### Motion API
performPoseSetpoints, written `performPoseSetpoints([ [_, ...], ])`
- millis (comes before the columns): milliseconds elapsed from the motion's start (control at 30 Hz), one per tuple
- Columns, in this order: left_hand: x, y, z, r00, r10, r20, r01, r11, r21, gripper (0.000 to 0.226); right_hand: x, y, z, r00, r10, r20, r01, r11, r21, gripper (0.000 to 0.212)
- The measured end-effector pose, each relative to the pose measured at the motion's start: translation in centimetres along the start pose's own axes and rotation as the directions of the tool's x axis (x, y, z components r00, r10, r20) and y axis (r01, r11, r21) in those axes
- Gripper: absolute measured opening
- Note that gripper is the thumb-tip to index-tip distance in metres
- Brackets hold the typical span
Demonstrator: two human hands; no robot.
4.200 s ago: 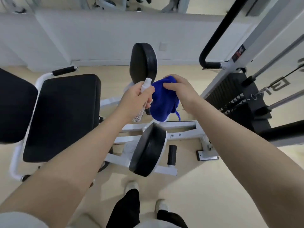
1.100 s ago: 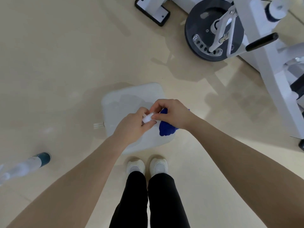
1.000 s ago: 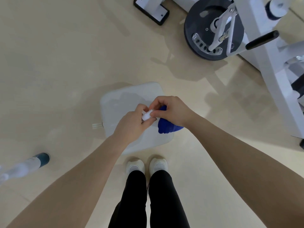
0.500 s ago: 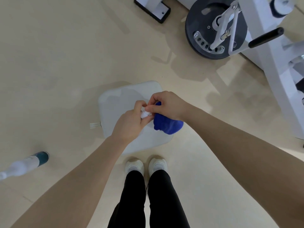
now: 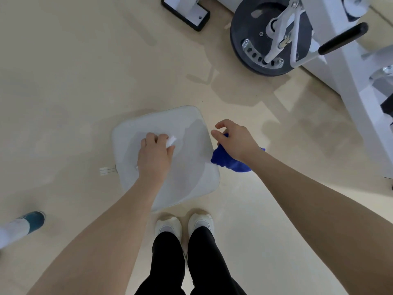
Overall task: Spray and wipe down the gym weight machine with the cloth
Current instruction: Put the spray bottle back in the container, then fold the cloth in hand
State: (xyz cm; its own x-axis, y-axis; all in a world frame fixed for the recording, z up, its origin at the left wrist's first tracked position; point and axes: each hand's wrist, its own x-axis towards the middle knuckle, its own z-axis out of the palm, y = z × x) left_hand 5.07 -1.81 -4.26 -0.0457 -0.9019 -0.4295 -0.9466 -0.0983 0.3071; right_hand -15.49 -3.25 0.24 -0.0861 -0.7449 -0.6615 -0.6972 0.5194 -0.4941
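Little of the wiping can be judged from this view, since the person looks straight down at the floor (image 5: 74,81) and stands away from the machine (image 5: 348,67), whose white frame, dark round plate (image 5: 251,39) and black handle (image 5: 342,38) fill only the top right corner. None of those parts shows streaks or wet film that I can make out, so whether any surface is cleaned cannot be told; my guess is that most of the job is left. Directly ahead of the white shoes (image 5: 185,226) a pale square cushion (image 5: 191,184) lies flat on the floor, with a small tab at its left edge. Both arms reach forward over it. Over the cushion's middle, the left hand (image 5: 154,158) has its fingers curled round a small white object, probably the spray bottle (image 5: 171,141), of which only the white tip shows past the knuckles; its body is hidden in the fist. Off the cushion's right edge and well apart from the left, the right hand (image 5: 236,141) holds the bunched blue cloth (image 5: 229,161) under the palm with the lower fingers, while thumb and forefinger stand free and loosely bent. At the left border, someone else's foot in a teal shoe (image 5: 34,221) shows, near neither hand. Both tools are thus in hand and neither touches the machine. Remaining, as I read it: turn back to the machine, spray, then wipe pads, handle and frame.
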Motion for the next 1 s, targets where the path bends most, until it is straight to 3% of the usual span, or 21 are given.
performPoseSetpoints([
  [200,0.9,-0.1,-0.2,0.998,-0.018,0.056,0.011,0.993,0.114,0.066,-0.6,1.2,-0.4,1.000,0.001,-0.022,0.000,0.999,0.039,0.034],
  [300,0.1,0.1,-1.4,0.992,-0.022,0.123,0.016,0.999,0.043,0.085,-1.6,0.9,-1.5,0.999,0.022,-0.029,-0.019,0.995,0.097,0.029],
  [367,-1.1,1.0,-3.1,0.996,-0.042,0.084,0.048,0.997,-0.060,0.091,-3.0,0.2,-2.7,0.998,0.062,-0.023,-0.056,0.980,0.190,0.024],
  [467,-3.0,3.5,-7.5,0.996,0.000,0.089,0.019,0.976,-0.219,0.085,-6.3,-1.7,-6.0,0.990,0.135,-0.038,-0.114,0.933,0.340,0.027],
  [633,-6.9,10.8,-16.9,0.942,0.213,0.260,-0.061,0.869,-0.491,0.049,-13.2,-6.3,-11.9,0.983,0.180,-0.023,-0.143,0.847,0.512,0.028],
  [733,-10.7,16.0,-22.6,0.818,0.410,0.403,-0.070,0.767,-0.637,0.042,-17.7,-9.4,-15.9,0.986,0.168,-0.018,-0.115,0.740,0.662,0.028],
  [800,-13.2,19.2,-26.0,0.758,0.475,0.447,-0.030,0.711,-0.703,0.061,-20.8,-11.0,-18.9,0.982,0.186,-0.032,-0.096,0.641,0.761,0.027],
  [867,-14.5,21.6,-28.4,0.746,0.483,0.459,-0.010,0.697,-0.717,0.075,-23.3,-12.3,-21.8,0.973,0.223,-0.053,-0.076,0.534,0.842,0.025],
  [1000,-16.8,26.2,-32.3,0.754,0.531,0.386,-0.175,0.730,-0.661,0.069,-29.0,-13.0,-27.6,0.974,0.205,-0.099,0.040,0.274,0.961,0.032],
])
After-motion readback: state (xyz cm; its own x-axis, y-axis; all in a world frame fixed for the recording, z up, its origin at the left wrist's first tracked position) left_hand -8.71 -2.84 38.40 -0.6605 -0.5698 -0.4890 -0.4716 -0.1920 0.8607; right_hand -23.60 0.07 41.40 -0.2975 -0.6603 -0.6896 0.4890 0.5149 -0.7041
